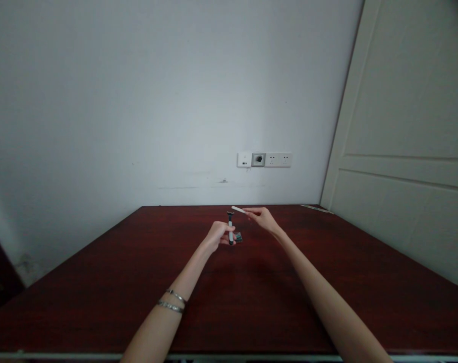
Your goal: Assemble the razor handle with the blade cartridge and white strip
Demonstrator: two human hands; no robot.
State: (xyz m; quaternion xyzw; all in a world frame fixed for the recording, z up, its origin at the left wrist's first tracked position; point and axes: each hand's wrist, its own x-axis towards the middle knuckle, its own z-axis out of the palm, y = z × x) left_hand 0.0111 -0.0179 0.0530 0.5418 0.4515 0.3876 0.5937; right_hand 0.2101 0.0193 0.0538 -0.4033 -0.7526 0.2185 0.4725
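Note:
My left hand (218, 235) grips a slim black and white razor handle (230, 228), holding it upright over the dark red table (100, 282). My right hand (263, 217) pinches a small white strip-like piece (238, 209) just above and to the right of the handle's top. A small dark green cartridge holder (238, 237) lies on the table right beside my left hand. Two bracelets (173, 300) sit on my left wrist.
A white wall stands behind the table with a row of wall sockets (264, 160). A pale door (403, 151) fills the right side. The table's front edge runs along the bottom of the view.

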